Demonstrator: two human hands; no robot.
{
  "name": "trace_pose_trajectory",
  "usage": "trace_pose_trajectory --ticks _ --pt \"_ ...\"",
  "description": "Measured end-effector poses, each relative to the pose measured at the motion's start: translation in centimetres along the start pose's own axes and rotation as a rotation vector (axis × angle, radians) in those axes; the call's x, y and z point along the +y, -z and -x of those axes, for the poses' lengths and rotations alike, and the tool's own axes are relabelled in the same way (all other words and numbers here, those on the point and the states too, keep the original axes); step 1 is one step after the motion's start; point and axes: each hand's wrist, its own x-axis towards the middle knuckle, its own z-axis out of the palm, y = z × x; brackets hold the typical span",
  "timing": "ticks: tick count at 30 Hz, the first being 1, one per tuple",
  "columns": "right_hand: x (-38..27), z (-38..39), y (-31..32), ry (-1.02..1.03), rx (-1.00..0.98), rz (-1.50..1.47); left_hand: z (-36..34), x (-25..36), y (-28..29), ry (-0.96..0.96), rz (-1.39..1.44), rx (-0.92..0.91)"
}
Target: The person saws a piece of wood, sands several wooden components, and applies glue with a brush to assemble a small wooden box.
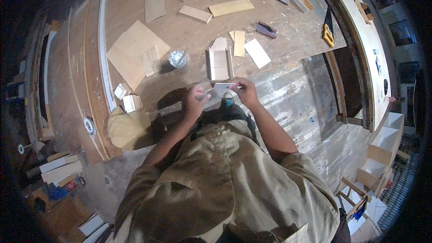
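The right hand (245, 92) pinches the end of a thin white piece (225, 85) between thumb and fingers, holding it in front of the person at the near side of a broad brown worktop (189, 31). The left hand (195, 100) lies at nine o'clock from that piece, fingers bent toward it; blur covers its fingertips, so I cannot tell whether they are pressed together on something or apart. Taking the white piece as the centre of the dial, with twelve pointing away from the person, an open wooden box (220, 57) lies close by at twelve o'clock. A pale wooden strip (239, 44) is at about one, just beside the box, and a white rectangular panel (258, 54) sits between one and two. Farther out at one is a dark reddish block (266, 30). At two, well apart, a handsaw with a yellow handle (328, 35) lies near the worktop's edge. Toward ten stands a round tin (177, 59) with silvery contents, and beyond it a large tan board (128, 51) lies flat. Small white open boxes (132, 103) rest at nine, above a tan rounded object (129, 128) at eight.
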Motion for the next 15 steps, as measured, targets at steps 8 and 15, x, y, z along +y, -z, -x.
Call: trace_pose_trajectory --ticks 8,15 --pt "-1.9 0.7 -2.0 0.154 0.119 0.078 -1.9 -3.2 -2.3 0.177 0.02 -0.101" --pt "-2.5 1.6 -2.8 0.167 0.315 0.184 -2.3 0.2 -2.4 0.056 -0.2 -0.081"
